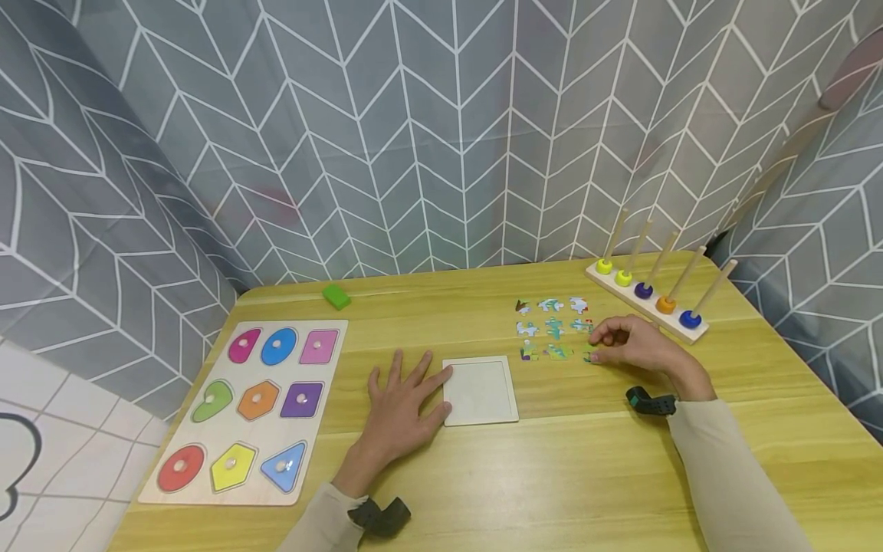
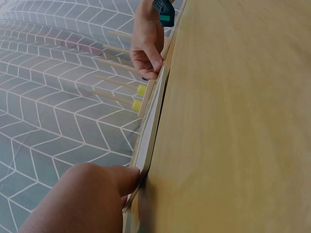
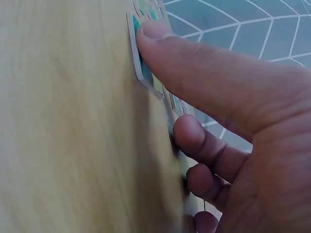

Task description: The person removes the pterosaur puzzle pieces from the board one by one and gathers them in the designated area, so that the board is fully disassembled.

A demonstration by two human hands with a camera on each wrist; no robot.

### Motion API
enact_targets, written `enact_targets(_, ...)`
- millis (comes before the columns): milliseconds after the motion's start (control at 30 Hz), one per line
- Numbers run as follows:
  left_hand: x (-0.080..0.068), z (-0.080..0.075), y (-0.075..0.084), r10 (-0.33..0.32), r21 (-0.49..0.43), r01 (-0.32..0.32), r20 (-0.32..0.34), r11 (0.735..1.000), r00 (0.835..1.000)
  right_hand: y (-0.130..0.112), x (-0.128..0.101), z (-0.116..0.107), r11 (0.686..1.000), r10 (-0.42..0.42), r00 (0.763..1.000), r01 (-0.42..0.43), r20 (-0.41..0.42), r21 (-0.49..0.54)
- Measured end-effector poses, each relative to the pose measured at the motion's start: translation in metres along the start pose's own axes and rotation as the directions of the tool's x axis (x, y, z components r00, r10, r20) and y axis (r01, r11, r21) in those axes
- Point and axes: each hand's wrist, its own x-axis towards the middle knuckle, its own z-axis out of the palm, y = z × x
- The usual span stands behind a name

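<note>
My left hand (image 1: 400, 410) lies with fingers spread, its index fingertip and thumb on the left edge of a square white puzzle board (image 1: 480, 391) with a raised rim. In the left wrist view the thumb (image 2: 124, 178) rests on that board's edge. My right hand (image 1: 638, 349) is over the right side of several small jigsaw pieces laid in rows. Its thumb and curled fingers pinch the lower right jigsaw piece (image 1: 588, 353). The right wrist view has the thumb (image 3: 160, 43) on that piece (image 3: 155, 85); the index fingertip is hidden behind it.
Left on the wooden table (image 1: 552, 483) lies a shape board (image 1: 269, 360) with knobbed pieces. A green block (image 1: 336, 297) sits near the back edge. At the back right stands a peg rack (image 1: 648, 301) with upright rods and coloured rings.
</note>
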Motion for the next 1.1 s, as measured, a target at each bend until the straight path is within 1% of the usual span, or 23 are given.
enact_targets(400, 0.0005, 0.0007, -0.0022, -0.004, 0.002, 0.004, 0.006, 1.0, 1.0, 0.0045, 0.003, 0.0047, 1.0, -0.004, 1.0, 0.004, -0.005, -0.007)
enact_targets(633, 0.0019, 0.002, -0.0031, 0.001, 0.013, -0.001, -0.006, 1.0, 1.0, 0.0061, 0.0032, 0.0042, 0.999, -0.012, 1.0, 0.012, -0.01, 0.035)
enact_targets(833, 0.002, 0.0016, -0.0036, 0.006, 0.004, -0.005, -0.013, 1.0, 1.0, 0.0042, 0.0039, 0.0035, 0.999, -0.011, 1.0, 0.012, -0.015, 0.05)
enact_targets(1100, 0.0012, 0.0016, -0.0038, -0.003, -0.018, 0.004, 0.003, 1.0, 1.0, 0.0052, 0.0045, 0.0041, 0.998, -0.03, 1.0, 0.03, -0.01, 0.046)
